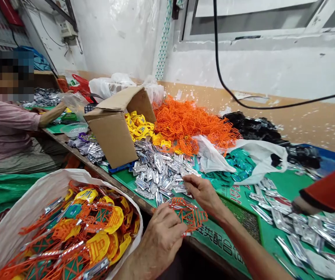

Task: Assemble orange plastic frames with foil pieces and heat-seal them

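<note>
My left hand (161,237) is closed on an orange plastic lattice part (189,214), holding it low in front of the table edge. To the upper right of it, my right hand (204,194) has its fingers pinched together at the near edge of a heap of silver metallic pieces (158,171). A silver piece shows at those fingertips, partly hidden by them. Below and left of my hands stands a white sack (55,184) filled with orange lattice parts, yellow parts (99,247) and silver pieces.
Behind the silver heap are a tipped cardboard box (112,136) with yellow parts and an orange lattice pile (182,120). A green basket (243,214) and a red-handled tool (327,186) are at right. Another person (7,128) works at left. A black cable (222,81) hangs above.
</note>
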`<state>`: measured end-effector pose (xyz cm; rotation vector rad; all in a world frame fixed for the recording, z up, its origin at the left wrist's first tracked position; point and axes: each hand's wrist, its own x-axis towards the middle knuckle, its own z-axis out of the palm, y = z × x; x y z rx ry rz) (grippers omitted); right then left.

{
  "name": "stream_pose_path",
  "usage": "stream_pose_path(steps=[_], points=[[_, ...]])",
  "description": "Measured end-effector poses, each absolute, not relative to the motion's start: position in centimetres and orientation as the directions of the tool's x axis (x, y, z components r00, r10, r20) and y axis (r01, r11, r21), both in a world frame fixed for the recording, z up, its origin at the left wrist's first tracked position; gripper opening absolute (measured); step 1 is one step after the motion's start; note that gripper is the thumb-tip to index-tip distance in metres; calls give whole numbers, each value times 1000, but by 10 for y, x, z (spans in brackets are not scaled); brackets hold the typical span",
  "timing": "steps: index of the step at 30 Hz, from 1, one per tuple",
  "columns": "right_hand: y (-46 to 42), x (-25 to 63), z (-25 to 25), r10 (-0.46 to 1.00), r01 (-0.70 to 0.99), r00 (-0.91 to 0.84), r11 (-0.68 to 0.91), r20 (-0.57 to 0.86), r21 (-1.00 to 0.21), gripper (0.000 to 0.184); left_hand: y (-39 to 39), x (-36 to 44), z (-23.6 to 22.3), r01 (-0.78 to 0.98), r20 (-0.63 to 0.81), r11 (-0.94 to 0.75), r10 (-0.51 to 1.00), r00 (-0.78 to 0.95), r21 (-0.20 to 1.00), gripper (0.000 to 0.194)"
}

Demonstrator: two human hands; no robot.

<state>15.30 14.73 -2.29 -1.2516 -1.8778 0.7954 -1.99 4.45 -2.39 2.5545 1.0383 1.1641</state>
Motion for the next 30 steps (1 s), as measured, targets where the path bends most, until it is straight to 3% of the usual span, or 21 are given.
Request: stream_pose_path(steps=[5,11,24,30], points=[[125,160,-14,864,427,-273,503,423,-752,15,40,-20,-25,553,557,-754,645,523,354,17],[119,163,-15,811,407,-288,585,510,-701,12,36,-18,-19,568,551,-756,639,536,325,16],[120,157,-16,837,488,-320,547,443,-681,20,36,-25,-21,596,549,-737,656,518,319,17],[177,159,-32,870,584,-182,470,458,-662,27,33,-35,-26,628,527,-742,639,560,234,5]])
